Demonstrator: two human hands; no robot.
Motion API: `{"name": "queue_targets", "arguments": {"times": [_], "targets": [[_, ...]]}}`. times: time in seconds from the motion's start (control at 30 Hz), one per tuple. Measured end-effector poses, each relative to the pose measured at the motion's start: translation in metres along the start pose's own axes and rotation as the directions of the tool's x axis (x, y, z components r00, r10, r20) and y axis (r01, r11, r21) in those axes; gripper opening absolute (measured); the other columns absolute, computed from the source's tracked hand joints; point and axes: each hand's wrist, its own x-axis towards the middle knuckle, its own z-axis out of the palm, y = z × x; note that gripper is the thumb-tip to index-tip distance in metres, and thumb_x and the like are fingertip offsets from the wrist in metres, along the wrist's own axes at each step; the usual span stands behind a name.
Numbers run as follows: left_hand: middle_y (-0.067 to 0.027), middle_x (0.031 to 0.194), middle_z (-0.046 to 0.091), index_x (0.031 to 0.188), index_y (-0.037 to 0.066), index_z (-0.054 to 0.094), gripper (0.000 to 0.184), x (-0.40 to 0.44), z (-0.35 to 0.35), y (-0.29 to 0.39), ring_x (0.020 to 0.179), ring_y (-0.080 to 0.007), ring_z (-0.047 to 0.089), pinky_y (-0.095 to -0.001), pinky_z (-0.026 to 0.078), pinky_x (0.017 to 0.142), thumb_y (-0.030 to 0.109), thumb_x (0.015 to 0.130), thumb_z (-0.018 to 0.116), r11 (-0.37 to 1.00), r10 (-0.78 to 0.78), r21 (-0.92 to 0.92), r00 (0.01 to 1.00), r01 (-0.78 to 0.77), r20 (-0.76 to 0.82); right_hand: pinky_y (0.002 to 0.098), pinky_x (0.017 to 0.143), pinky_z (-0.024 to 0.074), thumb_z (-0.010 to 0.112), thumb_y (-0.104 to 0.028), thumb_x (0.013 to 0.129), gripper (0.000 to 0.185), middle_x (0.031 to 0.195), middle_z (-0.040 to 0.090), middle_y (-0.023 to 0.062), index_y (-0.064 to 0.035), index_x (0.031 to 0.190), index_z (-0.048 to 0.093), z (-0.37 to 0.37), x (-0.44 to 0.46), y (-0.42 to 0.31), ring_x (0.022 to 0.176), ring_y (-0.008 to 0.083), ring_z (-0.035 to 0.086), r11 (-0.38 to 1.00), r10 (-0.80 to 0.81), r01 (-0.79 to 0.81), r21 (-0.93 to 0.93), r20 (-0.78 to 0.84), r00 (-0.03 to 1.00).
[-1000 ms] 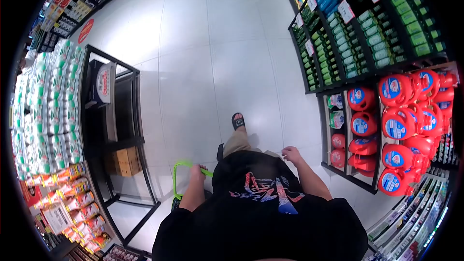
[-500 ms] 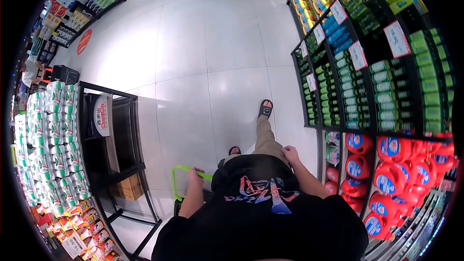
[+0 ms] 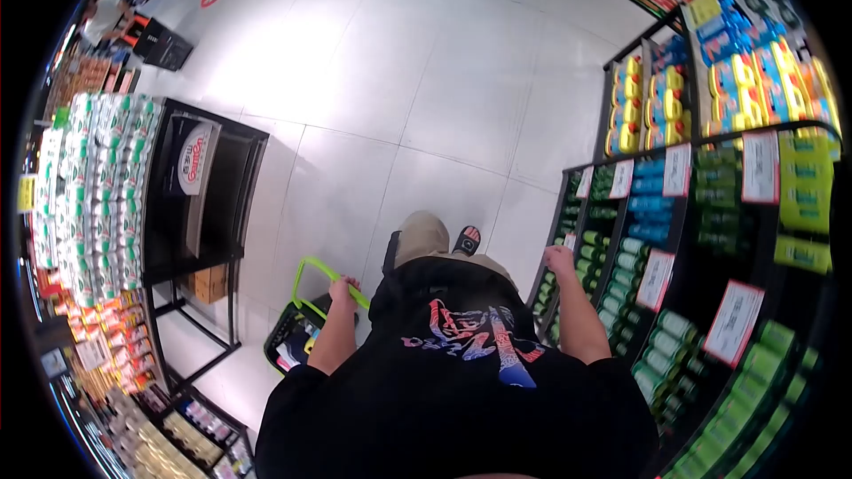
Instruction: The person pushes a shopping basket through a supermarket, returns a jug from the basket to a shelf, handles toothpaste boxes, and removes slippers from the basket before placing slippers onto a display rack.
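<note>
My left hand [image 3: 343, 293] is closed around the bright green handle [image 3: 307, 275] of a shopping basket. The dark basket [image 3: 280, 326] hangs at my left side, with several items inside that I cannot make out. Out in front on the right, my right hand [image 3: 559, 259] is curled into a loose fist, and nothing shows in it. It is nearest to the shelf of green bottles [image 3: 589, 257], apparently without touching them.
Shelves on the right carry yellow bottles [image 3: 626, 111], blue bottles [image 3: 652, 179] and price cards [image 3: 655, 279]. At left stands a black rack [image 3: 240, 204] beside stacked white-and-green packs [image 3: 106, 195]. A person [image 3: 105, 18] is farther off near a black box [image 3: 161, 43]. Pale floor tiles [image 3: 355, 160] lie ahead.
I have stepped forward along the aisle and the view has turned. My right hand has swung forward and away from my body. More of the basket now shows; its handle stays in my left hand.
</note>
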Motion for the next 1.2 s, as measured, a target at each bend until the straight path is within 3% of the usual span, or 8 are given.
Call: {"name": "queue_targets", "arguments": {"times": [0.4,0.47,0.57,0.67,0.8,1.0,1.1,1.2], "targets": [[-0.0091,0.071,0.057,0.089,0.003,0.056,0.008,-0.018,0.259,-0.025,0.061,-0.0224,0.056,-0.0374,0.047,0.056,0.009,0.085,0.059,0.968,-0.064,0.247,0.997,0.051,0.046,0.0275,0.059,0.0476,0.063,-0.024,0.083,0.029,0.083,0.065,0.0072,0.0005,0.099,0.063,0.100,0.142,-0.268,0.068,0.0138,0.060,0.927,-0.177,0.301,-0.224,0.446,0.877],[-0.0110,0.074,0.062,0.084,0.000,0.061,0.012,-0.031,0.298,-0.019,0.066,-0.0223,0.059,-0.0375,0.047,0.059,0.012,0.079,0.062,0.881,0.020,0.474,1.000,-0.013,-0.011,0.0336,0.073,0.0519,0.062,-0.025,0.081,0.033,0.088,0.069,0.0152,0.0008,0.100,0.066,0.095,0.165,-0.315,0.077,0.0248,0.066,0.655,-0.128,0.589,-0.474,0.698,0.704],[-0.0118,0.074,0.063,0.085,-0.002,0.062,0.018,-0.021,0.342,-0.026,0.069,-0.0215,0.061,-0.0376,0.048,0.061,0.014,0.077,0.062,0.849,0.092,0.520,0.995,-0.095,0.033,0.0353,0.076,0.0523,0.062,-0.025,0.080,0.033,0.093,0.069,0.0180,-0.0005,0.101,0.067,0.087,0.210,-0.386,0.082,0.0278,0.068,0.463,-0.154,0.678,-0.571,0.702,0.696],[-0.0115,0.074,0.063,0.084,-0.002,0.064,0.020,-0.037,0.387,-0.031,0.070,-0.0207,0.061,-0.0378,0.047,0.062,0.017,0.077,0.063,0.956,0.061,0.283,0.997,-0.075,0.056,0.0271,0.062,0.0477,0.062,-0.018,0.082,0.027,0.080,0.065,0.0082,0.0033,0.098,0.065,0.083,0.282,-0.443,0.071,0.0128,0.060,0.452,-0.126,0.665,-0.594,0.696,0.707],[-0.0101,0.074,0.063,0.082,-0.001,0.065,0.023,-0.045,0.431,-0.039,0.070,-0.0195,0.060,-0.0369,0.046,0.063,0.022,0.078,0.065,0.990,0.132,0.061,0.990,-0.129,-0.040,0.0269,0.059,0.0464,0.061,-0.016,0.083,0.022,0.078,0.064,0.0059,0.0022,0.094,0.065,0.124,0.306,-0.535,0.066,0.0130,0.058,0.574,-0.109,0.627,-0.527,0.709,0.696],[-0.0179,0.082,0.066,0.091,0.002,0.066,0.048,-0.104,0.459,-0.018,0.081,-0.0311,0.065,-0.0408,0.047,0.072,0.048,0.086,0.053,0.990,0.141,0.051,0.939,-0.131,-0.312,0.0278,0.060,0.0467,0.060,-0.017,0.084,0.021,0.078,0.064,0.0059,0.0021,0.093,0.065,0.254,0.294,-0.606,0.067,0.0125,0.058,0.274,0.159,0.867,-0.417,0.909,0.386],[-0.0202,0.089,0.067,0.094,0.004,0.068,0.058,-0.169,0.480,0.020,0.090,-0.0369,0.064,-0.0437,0.047,0.078,0.055,0.089,0.042,0.996,-0.005,0.073,0.886,0.044,-0.464,0.0275,0.060,0.0468,0.061,-0.017,0.085,0.021,0.078,0.064,0.0062,0.0021,0.093,0.065,0.314,0.296,-0.639,0.067,0.0131,0.058,0.135,0.319,0.960,-0.244,0.928,0.191],[-0.0196,0.092,0.068,0.095,0.005,0.070,0.062,-0.197,0.472,0.053,0.093,-0.0378,0.063,-0.0455,0.048,0.081,0.057,0.092,0.036,0.997,-0.080,-0.050,0.790,0.062,-0.607,0.0275,0.062,0.0476,0.060,-0.017,0.085,0.021,0.078,0.064,0.0066,0.0029,0.092,0.064,0.380,0.253,-0.683,0.068,0.0142,0.058,0.041,0.420,0.983,-0.178,0.896,0.144]]}}
